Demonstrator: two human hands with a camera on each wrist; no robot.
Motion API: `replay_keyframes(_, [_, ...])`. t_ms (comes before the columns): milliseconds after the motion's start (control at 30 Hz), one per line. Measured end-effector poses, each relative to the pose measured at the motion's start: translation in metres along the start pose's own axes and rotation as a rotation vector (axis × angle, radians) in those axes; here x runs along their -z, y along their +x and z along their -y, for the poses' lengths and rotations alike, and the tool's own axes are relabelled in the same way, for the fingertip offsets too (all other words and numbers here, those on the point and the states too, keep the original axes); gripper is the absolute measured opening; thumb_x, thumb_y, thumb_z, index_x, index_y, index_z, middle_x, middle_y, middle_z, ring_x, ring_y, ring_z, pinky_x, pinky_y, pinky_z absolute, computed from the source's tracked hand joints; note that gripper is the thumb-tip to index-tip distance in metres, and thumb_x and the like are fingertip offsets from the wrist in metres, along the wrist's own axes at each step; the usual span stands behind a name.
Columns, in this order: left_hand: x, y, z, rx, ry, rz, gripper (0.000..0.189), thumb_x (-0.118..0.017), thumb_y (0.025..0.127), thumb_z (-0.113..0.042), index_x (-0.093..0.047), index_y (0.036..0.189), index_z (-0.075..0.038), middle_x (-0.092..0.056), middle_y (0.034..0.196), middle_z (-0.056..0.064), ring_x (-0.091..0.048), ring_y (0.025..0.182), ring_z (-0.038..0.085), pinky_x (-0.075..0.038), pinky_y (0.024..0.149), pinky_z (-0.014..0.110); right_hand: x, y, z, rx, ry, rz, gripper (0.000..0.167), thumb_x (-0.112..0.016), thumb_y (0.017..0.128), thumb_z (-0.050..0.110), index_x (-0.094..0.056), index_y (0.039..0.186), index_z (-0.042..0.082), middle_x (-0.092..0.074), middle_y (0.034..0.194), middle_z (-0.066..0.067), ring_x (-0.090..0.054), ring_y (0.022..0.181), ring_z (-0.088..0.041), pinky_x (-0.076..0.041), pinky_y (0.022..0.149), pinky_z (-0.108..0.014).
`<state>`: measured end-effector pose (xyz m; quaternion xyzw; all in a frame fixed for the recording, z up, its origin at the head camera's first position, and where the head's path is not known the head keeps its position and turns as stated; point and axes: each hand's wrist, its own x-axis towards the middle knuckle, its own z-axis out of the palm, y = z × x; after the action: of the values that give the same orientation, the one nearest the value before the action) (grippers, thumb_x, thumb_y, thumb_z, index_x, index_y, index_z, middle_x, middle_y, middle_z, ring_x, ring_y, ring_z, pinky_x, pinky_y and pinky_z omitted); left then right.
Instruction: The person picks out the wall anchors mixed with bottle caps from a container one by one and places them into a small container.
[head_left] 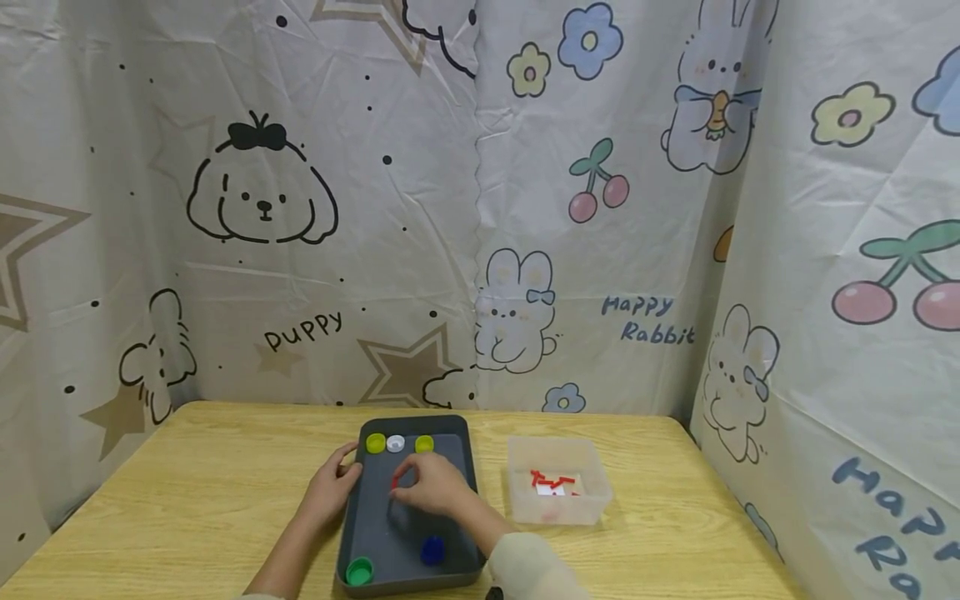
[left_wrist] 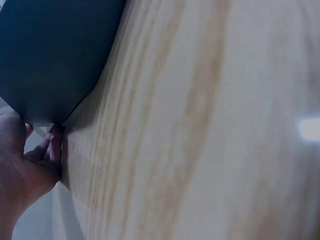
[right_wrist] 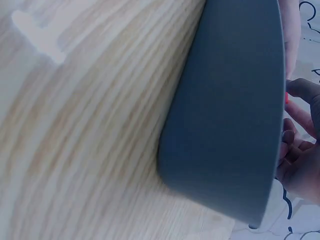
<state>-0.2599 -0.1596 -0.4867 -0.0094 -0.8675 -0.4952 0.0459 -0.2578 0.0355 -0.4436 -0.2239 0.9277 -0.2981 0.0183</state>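
Observation:
A dark grey tray lies lengthwise on the table. My left hand holds its left side, fingers against the outer wall; the left wrist view shows this hand at the wall too. Over the tray's middle, my right hand pinches a small red stick between thumb and fingertip. Inside the tray sit small round caps: a yellow cap, a white cap and another yellow cap at the far end, a green cap and a blue cap at the near end.
Right of the tray stands a translucent plastic box with several red sticks and a white patch in it. Both rest on a wood-grain table. Printed curtains hang behind and at the sides.

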Motion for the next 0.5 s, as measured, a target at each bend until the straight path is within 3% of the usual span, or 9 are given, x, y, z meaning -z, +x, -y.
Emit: replay_keyframes(500, [-0.001, 0.0, 0.001, -0.001, 0.015, 0.003, 0.048, -0.045, 0.097, -0.02, -0.036, 0.141, -0.004, -0.058, 0.118, 0.027, -0.057, 0.105, 0.034, -0.046, 0.088, 0.047, 0.022, -0.013, -0.006, 0.047, -0.05, -0.057, 0.021, -0.072, 0.077, 0.029, -0.071, 0.094, 0.017, -0.045, 0.066, 0.007, -0.039, 0.059, -0.004, -0.034, 0.048, -0.019])
